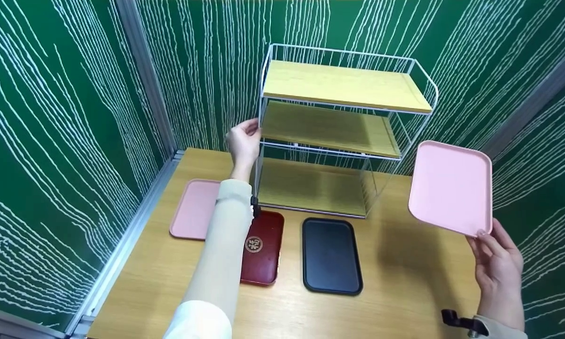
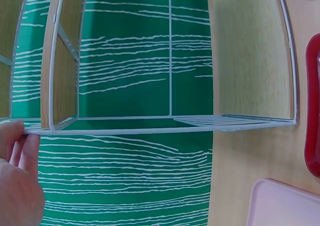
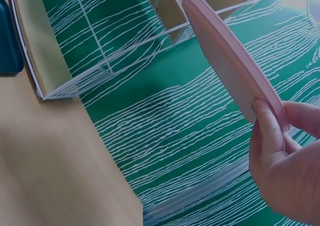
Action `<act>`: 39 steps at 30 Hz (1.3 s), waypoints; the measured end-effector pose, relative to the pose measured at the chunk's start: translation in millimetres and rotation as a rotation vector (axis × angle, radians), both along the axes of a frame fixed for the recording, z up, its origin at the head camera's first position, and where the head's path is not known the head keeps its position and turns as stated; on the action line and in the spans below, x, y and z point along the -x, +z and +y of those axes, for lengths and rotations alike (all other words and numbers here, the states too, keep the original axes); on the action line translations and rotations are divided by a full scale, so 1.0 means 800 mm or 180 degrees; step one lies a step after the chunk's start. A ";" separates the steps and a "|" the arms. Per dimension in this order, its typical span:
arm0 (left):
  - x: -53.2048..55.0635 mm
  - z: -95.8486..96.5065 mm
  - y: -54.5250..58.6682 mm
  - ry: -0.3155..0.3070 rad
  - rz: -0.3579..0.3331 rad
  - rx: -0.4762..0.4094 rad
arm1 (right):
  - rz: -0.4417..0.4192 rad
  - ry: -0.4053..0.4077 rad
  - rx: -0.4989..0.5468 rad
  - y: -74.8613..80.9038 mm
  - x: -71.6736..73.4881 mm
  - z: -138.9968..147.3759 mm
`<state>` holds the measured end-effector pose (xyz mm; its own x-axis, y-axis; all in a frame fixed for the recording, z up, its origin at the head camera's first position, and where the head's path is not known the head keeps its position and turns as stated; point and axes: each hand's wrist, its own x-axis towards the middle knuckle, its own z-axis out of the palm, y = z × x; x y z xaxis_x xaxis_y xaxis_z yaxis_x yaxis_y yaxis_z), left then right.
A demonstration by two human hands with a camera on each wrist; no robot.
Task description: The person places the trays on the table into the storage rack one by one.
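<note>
In the head view my left hand [image 1: 244, 145] grips the left side of a three-tier white wire shelf rack [image 1: 346, 106] with wooden boards, around the height of its middle board. The left wrist view shows the fingers of that left hand [image 2: 20, 171] on a white wire upright. On the right, my right hand [image 1: 499, 263] pinches the lower edge of a pink tray [image 1: 452, 188], raised above the table and apart from the rack. Seen in the right wrist view, the pink tray [image 3: 232, 55] is tilted, with the thumb and fingers on opposite faces.
A second pink tray [image 1: 195, 209] lies left on the wooden table [image 1: 320, 315], partly behind my left arm. Beside it is a dark red tray [image 1: 266, 254] with a gold emblem, then a black tray [image 1: 331, 256] before the rack. Green white-streaked walls [image 1: 207, 70] enclose the table.
</note>
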<state>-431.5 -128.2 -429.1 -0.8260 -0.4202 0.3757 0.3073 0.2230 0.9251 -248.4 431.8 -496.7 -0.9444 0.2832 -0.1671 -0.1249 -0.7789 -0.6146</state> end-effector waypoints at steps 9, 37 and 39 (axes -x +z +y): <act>0.001 -0.002 0.002 -0.0064 -0.0022 -0.0018 | 0.0145 0.0009 0.0216 0.015 -0.010 -0.007; -0.002 -0.001 0.000 -0.0066 -0.0041 0.0012 | 0.0812 0.0010 0.0506 0.052 -0.029 -0.040; -0.002 -0.003 0.000 -0.0033 -0.0040 0.0038 | 0.0819 0.0035 0.0519 0.055 -0.029 -0.045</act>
